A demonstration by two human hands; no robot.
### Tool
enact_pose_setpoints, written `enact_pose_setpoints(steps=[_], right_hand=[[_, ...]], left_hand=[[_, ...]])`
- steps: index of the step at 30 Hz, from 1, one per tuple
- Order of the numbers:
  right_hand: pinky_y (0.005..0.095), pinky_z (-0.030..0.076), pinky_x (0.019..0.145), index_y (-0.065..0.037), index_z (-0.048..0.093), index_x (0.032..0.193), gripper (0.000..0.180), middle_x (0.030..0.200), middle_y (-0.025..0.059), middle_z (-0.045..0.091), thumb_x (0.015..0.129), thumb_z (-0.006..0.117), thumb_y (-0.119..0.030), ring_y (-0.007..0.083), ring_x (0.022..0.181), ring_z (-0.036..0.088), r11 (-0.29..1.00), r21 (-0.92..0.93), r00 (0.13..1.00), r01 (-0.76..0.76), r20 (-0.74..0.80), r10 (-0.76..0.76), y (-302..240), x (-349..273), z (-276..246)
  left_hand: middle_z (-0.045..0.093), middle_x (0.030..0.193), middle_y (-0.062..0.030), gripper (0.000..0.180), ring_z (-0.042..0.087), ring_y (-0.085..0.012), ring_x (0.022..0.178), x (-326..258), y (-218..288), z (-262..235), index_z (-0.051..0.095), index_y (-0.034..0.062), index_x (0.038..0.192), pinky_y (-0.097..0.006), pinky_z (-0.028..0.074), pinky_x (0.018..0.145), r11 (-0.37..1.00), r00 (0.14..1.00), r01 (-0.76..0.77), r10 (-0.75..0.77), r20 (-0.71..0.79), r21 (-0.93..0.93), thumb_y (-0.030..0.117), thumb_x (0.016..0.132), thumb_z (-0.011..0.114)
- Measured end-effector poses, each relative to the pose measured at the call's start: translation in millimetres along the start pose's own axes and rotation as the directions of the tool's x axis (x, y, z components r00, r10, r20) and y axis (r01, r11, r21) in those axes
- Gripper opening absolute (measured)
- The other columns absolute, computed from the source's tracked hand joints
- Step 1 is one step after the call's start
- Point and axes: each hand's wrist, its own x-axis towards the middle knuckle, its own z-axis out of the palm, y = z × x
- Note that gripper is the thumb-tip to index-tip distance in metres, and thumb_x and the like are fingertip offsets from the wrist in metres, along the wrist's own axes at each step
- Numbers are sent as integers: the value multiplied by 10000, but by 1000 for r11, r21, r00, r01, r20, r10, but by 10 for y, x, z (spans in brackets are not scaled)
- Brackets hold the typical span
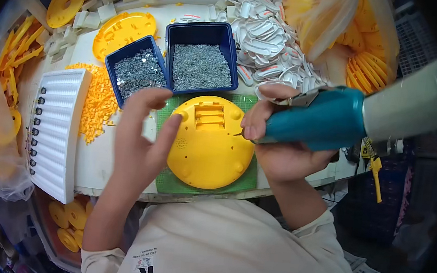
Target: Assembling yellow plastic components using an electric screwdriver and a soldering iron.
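A round yellow plastic casing (208,159) lies on a green mat (165,183) in front of me, its oblong battery compartment at the far side. My right hand (284,161) is wrapped round a teal and grey electric screwdriver (317,117), tilted nearly level. The screwdriver's thin tip points left, over the casing's right edge; whether it touches cannot be made out. Above the casing's left rim, my left hand (143,129) has thumb and forefinger apart, with nothing visible between them. Just beyond that hand is a small blue bin (111,63) of shiny metal bits.
A larger blue bin (232,32) of small screws stands behind the casing. Beside it are piled white oval parts (262,38). To the left are a white foam tray (58,131), small yellow pieces (97,104) and a yellow disc part (109,36). Bagged yellow parts (365,29) sit far right.
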Motion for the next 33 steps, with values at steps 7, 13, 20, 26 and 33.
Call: enact_pose_setpoints(steps=[7,13,20,26,33], right_hand=[[331,477,767,116,506,1340,1150,810,103,640,841,367,-911,204,728,595,999,-51,998,-13,55,16,179,9,14],[366,482,755,68,571,1246,946,805,120,633,895,389,-791,239,738,603,971,-185,980,-151,100,172,183,-6,-5],[382,478,769,-7,626,1177,625,814,123,639,950,538,-583,236,745,600,979,-151,958,-139,231,171,172,11,41],[392,454,749,-29,614,1231,921,751,81,623,869,466,-863,223,681,580,973,-193,971,-124,179,160,205,25,86],[421,555,735,-66,594,1270,374,769,58,686,920,724,-76,256,656,663,986,-164,956,13,290,36,91,7,626]], left_hand=[[602,1281,-201,592,590,-358,1213,-87,-287,337,539,-6,1352,-423,473,1041,975,979,29,-73,192,222,150,848,806],[608,1259,-212,686,581,-402,1180,-76,-421,362,527,-2,1375,-464,477,1006,991,975,89,-108,195,104,256,820,837],[595,1207,-190,713,576,-393,1143,-72,-442,333,515,8,1382,-468,464,980,993,980,68,-84,178,97,274,805,839],[592,1240,-188,693,571,-397,1187,-79,-467,298,519,30,1384,-456,454,1030,987,967,140,-154,201,82,217,800,843],[591,1169,-155,694,559,-356,1146,-106,-524,353,540,28,1369,-459,441,963,993,979,109,-115,168,46,298,797,826]])
